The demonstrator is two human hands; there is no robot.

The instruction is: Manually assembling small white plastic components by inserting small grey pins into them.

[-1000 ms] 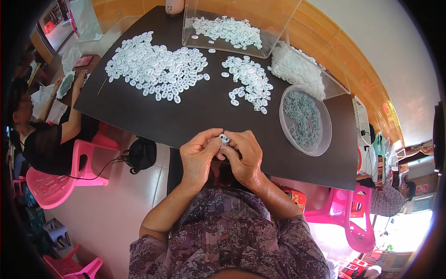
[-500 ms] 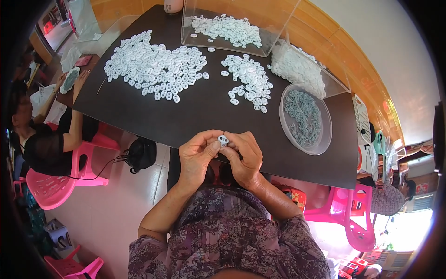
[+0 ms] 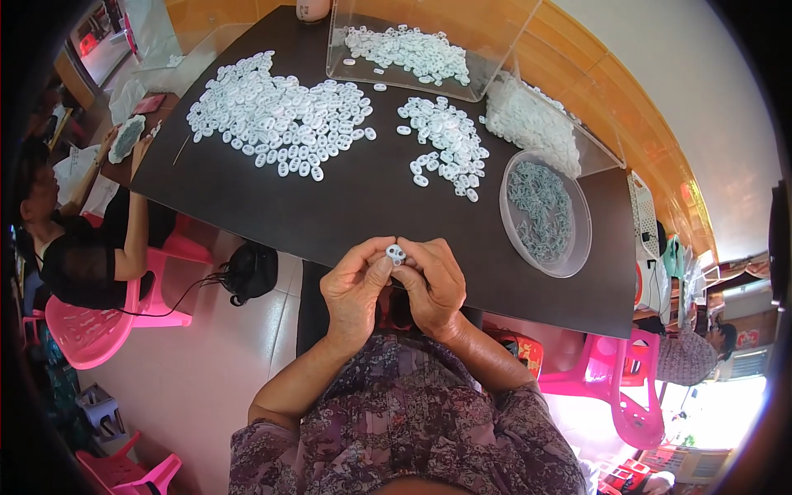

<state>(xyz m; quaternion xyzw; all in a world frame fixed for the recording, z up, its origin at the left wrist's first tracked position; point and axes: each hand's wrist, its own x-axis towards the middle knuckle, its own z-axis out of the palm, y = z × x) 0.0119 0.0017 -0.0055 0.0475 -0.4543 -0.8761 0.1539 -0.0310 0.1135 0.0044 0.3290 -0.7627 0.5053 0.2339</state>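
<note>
Between the fingertips of my two hands is a small white oval plastic piece with two dark holes (image 3: 396, 252). My left hand (image 3: 356, 280) pinches it from one side and my right hand (image 3: 431, 280) from the other, just over the table's near edge. A second light part seems to sit under it, mostly hidden by my thumbs. Beyond my hands a large heap of similar white oval pieces (image 3: 280, 120) spreads over the dark table (image 3: 313, 219). A smaller heap (image 3: 450, 140) lies right of it. A round clear tub (image 3: 587, 239) at the right holds small grey-green parts (image 3: 540, 206).
Clear plastic boxes (image 3: 404, 87) with more white pieces stand at the back. Pink plastic chairs (image 3: 606, 379) are at the right and left. Another person (image 3: 87, 247) sits at the left, hands on a side table. A black bag (image 3: 250, 271) hangs near the table's left edge.
My hands stay pinched on the oval piece, which has turned slightly. The whole view has shifted a little. At the left, the other person's hand has moved a little.
</note>
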